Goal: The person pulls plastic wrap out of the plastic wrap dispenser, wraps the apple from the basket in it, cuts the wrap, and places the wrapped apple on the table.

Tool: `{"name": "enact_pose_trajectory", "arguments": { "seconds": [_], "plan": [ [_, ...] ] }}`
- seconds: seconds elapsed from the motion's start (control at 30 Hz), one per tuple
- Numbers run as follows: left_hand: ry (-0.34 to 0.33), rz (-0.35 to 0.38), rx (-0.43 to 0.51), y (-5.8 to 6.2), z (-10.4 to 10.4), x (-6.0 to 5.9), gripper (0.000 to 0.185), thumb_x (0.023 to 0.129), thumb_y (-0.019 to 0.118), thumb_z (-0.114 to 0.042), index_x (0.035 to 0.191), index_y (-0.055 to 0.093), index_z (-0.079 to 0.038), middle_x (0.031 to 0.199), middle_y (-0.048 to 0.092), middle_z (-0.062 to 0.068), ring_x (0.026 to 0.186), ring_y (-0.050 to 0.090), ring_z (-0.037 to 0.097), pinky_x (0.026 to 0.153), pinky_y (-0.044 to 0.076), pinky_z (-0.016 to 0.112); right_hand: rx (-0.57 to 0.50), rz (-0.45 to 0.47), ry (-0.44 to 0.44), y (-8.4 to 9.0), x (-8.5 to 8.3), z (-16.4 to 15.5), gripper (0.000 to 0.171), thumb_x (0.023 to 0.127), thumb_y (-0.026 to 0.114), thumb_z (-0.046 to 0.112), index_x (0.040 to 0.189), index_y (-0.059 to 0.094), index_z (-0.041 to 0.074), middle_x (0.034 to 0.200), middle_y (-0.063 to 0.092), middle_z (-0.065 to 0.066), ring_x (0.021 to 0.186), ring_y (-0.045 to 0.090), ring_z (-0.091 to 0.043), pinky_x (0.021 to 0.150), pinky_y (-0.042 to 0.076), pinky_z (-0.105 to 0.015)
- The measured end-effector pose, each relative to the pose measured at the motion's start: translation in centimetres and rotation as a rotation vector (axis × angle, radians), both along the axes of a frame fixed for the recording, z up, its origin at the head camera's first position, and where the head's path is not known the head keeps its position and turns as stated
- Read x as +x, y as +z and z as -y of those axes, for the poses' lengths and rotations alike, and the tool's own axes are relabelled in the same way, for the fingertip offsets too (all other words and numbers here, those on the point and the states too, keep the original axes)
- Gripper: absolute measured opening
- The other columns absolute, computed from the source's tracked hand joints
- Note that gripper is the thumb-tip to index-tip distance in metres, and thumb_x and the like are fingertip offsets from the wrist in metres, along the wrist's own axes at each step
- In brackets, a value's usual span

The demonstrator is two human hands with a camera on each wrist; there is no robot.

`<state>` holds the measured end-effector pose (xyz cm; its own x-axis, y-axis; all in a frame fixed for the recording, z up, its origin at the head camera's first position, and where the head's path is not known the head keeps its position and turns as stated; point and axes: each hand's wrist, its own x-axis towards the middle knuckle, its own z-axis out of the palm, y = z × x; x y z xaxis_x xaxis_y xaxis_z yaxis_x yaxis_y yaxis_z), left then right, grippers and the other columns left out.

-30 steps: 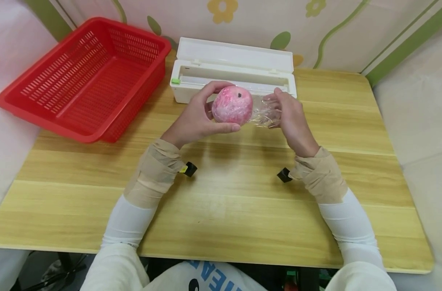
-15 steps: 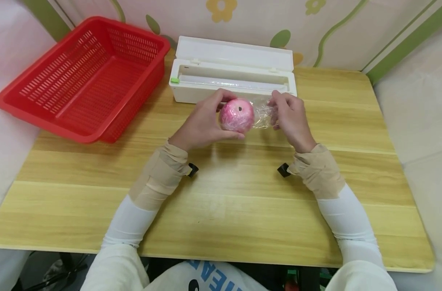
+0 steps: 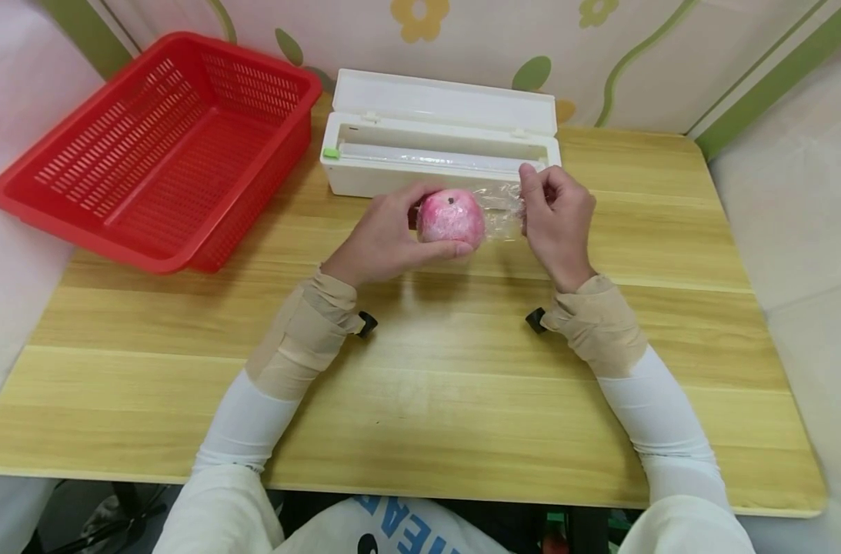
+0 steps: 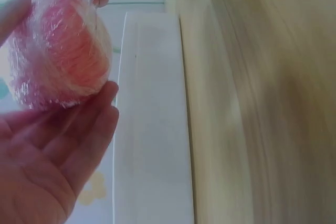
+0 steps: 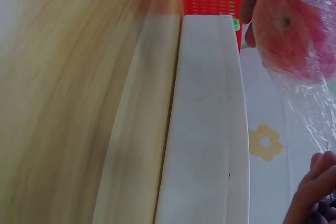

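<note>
A pink-red apple wrapped in clear cling film is held above the table by my left hand, fingers behind it and thumb along its near side. The left wrist view shows the film wrinkled tightly over the apple. From its right side a loose tail of cling film stretches across to my right hand, which pinches the end between thumb and curled fingers. In the right wrist view the film is drawn out between the apple and my right fingers.
Behind the hands stands a white cling film dispenser, lid raised, with a film roll inside. A red plastic basket sits at the table's back left. The wooden table ends at a patterned curtain.
The apple has come slightly nearer to me and to the right. My right hand's fingers have curled in to pinch the film tail, which is now stretched out flatter.
</note>
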<state>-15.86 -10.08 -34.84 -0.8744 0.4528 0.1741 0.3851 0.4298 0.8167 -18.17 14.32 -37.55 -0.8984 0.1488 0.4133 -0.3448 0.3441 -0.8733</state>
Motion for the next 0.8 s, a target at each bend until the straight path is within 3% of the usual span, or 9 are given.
{"name": "enact_pose_trajectory", "arguments": {
  "seconds": [0.1,0.27,0.37,0.6,0.8],
  "plan": [
    [0.054,0.057,-0.006,0.1,-0.3,0.1,0.075,0.083,0.091,-0.040,0.143,0.059,-0.009,0.133,0.069,0.006,0.107,0.067,0.015,0.091,0.062,0.030,0.093,-0.106,-0.059,0.0,0.0,0.1,0.038,0.105,0.067,0.026,0.077,0.065,0.000,0.056,0.055,0.008,0.042,0.046,0.001,0.042,0.037,-0.015],
    [0.096,0.124,-0.018,0.3,-0.6,0.3,0.072,0.085,0.089,-0.039,0.143,0.059,-0.007,0.133,0.070,0.009,0.109,0.068,0.018,0.093,0.062,0.032,0.208,-0.237,-0.103,0.2,0.2,0.2,0.040,0.105,0.068,0.023,0.079,0.066,-0.007,0.059,0.059,-0.012,0.051,0.043,0.005,0.051,0.035,-0.012],
    [0.110,0.146,-0.020,0.3,-0.7,0.3,0.068,0.087,0.088,-0.036,0.141,0.060,-0.006,0.130,0.070,0.010,0.107,0.069,0.018,0.092,0.062,0.032,0.275,-0.285,-0.120,0.4,0.5,0.3,0.040,0.104,0.069,0.022,0.078,0.066,-0.009,0.060,0.058,-0.018,0.055,0.043,-0.003,0.057,0.034,-0.013],
    [0.149,0.192,-0.011,-0.1,-1.3,0.4,0.070,0.086,0.088,-0.038,0.142,0.061,-0.005,0.129,0.070,0.008,0.105,0.069,0.017,0.089,0.063,0.031,0.386,-0.353,-0.127,0.5,0.9,0.7,0.038,0.102,0.072,0.020,0.076,0.065,-0.007,0.060,0.058,-0.018,0.054,0.048,-0.021,0.061,0.031,-0.015],
    [0.196,0.162,-0.031,-0.5,-2.0,0.7,0.070,0.085,0.089,-0.041,0.139,0.063,-0.005,0.124,0.073,0.008,0.104,0.069,0.016,0.088,0.063,0.031,0.437,-0.389,-0.108,0.4,1.2,0.9,0.034,0.100,0.073,0.017,0.076,0.066,-0.006,0.061,0.062,-0.018,0.052,0.055,-0.027,0.057,0.038,-0.027]
  ]
}}
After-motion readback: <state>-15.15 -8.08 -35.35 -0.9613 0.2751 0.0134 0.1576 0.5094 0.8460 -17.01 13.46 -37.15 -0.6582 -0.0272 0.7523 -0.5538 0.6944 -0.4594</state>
